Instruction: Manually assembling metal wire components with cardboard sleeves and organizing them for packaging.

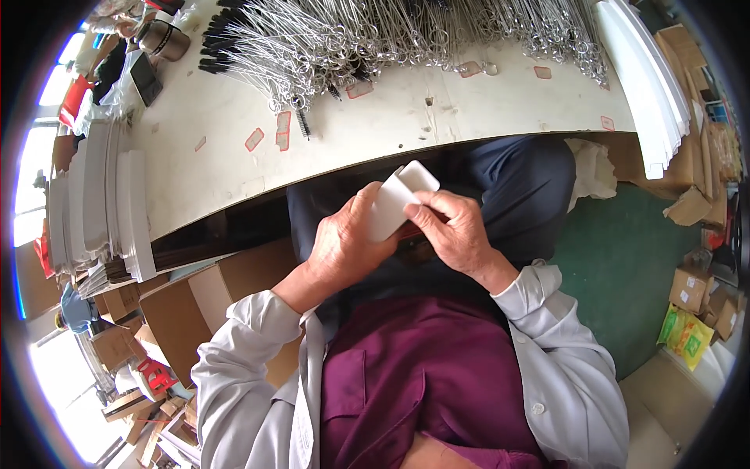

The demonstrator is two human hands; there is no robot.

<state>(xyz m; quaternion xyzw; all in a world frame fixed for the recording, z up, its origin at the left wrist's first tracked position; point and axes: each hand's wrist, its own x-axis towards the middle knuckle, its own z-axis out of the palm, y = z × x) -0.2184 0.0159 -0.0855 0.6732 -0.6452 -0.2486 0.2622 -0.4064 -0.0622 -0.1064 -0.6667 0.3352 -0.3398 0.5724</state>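
A small white folded card box (386, 209) is between my hands, over my lap just short of the table's near edge. Its upper end stands open, with a flap tilted out to the right. My left hand (349, 237) is closed round the box's left side. My right hand (455, 232) pinches the box's right edge by the flap, thumb and fingers together. Whether anything lies inside the box cannot be seen. Across the table's far side spreads a big pile of wire-handled brushes (391, 41) with looped ends, some with black bristles showing at the left.
Flat white card strips are stacked at the table's left (100, 187) and right (647, 90). Red-edged small pieces (254, 139) dot the white tabletop (351, 141). A metal cup (162, 39) and a dark phone-like slab (145, 78) sit far left. Cardboard boxes (183, 320) stand below left.
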